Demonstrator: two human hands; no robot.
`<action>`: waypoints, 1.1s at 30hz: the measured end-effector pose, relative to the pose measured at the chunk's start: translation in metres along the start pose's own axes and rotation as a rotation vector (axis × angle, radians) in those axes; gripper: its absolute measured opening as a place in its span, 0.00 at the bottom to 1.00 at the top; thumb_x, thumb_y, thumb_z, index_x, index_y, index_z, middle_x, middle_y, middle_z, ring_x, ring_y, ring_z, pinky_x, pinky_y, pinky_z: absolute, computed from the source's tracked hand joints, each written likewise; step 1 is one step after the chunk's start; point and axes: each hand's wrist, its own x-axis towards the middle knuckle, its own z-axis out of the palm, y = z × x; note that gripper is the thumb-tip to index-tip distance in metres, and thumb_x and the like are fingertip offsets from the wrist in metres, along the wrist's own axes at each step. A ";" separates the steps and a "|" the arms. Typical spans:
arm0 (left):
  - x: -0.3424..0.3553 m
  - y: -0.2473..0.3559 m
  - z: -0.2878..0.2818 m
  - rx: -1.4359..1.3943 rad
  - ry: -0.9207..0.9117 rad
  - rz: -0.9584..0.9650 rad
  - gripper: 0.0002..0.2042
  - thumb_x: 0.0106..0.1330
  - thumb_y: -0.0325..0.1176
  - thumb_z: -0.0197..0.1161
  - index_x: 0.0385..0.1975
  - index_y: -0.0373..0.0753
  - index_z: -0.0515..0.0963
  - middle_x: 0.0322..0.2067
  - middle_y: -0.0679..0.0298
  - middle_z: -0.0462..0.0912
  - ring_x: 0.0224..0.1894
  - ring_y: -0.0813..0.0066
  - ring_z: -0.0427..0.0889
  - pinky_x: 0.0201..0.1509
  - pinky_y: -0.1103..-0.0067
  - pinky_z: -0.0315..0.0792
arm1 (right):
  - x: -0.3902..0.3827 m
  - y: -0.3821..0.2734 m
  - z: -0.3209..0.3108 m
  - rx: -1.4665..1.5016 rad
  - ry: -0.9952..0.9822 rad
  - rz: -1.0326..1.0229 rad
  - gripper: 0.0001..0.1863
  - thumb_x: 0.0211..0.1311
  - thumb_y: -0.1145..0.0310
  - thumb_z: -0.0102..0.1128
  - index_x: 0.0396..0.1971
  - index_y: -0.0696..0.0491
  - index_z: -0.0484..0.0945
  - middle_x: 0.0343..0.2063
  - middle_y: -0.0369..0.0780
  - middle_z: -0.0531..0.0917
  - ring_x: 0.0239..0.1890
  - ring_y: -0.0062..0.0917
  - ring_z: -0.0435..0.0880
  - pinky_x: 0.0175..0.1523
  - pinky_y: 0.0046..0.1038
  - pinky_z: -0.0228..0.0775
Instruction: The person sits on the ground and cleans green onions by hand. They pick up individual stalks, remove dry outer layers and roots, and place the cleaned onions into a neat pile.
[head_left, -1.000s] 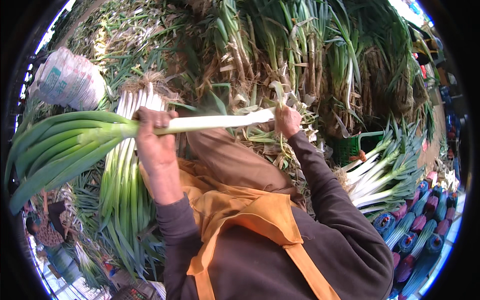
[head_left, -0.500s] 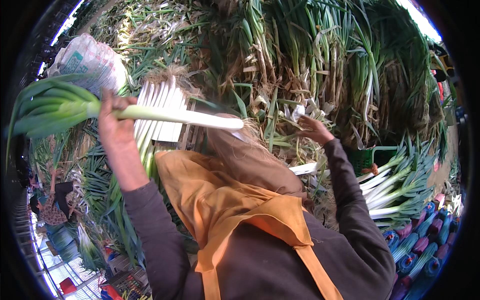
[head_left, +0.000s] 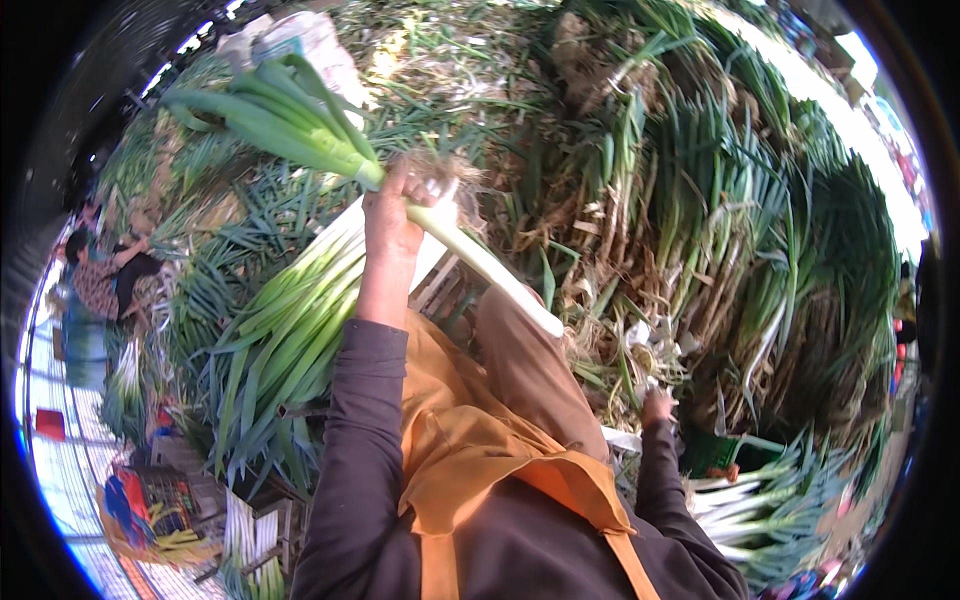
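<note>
My left hand [head_left: 393,207] is closed around a single leek [head_left: 480,262]. Its green leaves fan out to the upper left, and its white shank slants down to the right over my brown-trousered knee. Just beyond and left of that hand lies a pile of leeks [head_left: 285,310], white ends and roots pointing away from me. My right hand [head_left: 656,403] is low on the right, beside pale peelings and dry leaf scraps [head_left: 650,350]. Its fingers are foreshortened and blurred, so I cannot make out whether they hold anything.
Untrimmed leeks [head_left: 710,250] with dry, brownish outer leaves form a long heap at the far right. A green crate [head_left: 715,455] and white-stemmed leeks [head_left: 750,510] lie near right. A pale sack [head_left: 310,50] stands far left. Another person [head_left: 95,285] sits at the left.
The view has turned, shifting the scene. The leek in my left hand now tilts down to the right instead of lying nearly level. My right hand, earlier with fingers spread, has moved lower and closer to me.
</note>
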 end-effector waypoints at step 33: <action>-0.079 0.010 -0.186 -0.422 0.005 0.098 0.26 0.69 0.46 0.58 0.60 0.36 0.67 0.46 0.54 0.73 0.45 0.61 0.74 0.59 0.59 0.68 | -0.059 -0.248 -0.351 0.772 0.608 -0.901 0.14 0.56 0.77 0.61 0.44 0.58 0.82 0.43 0.47 0.84 0.47 0.43 0.81 0.53 0.37 0.72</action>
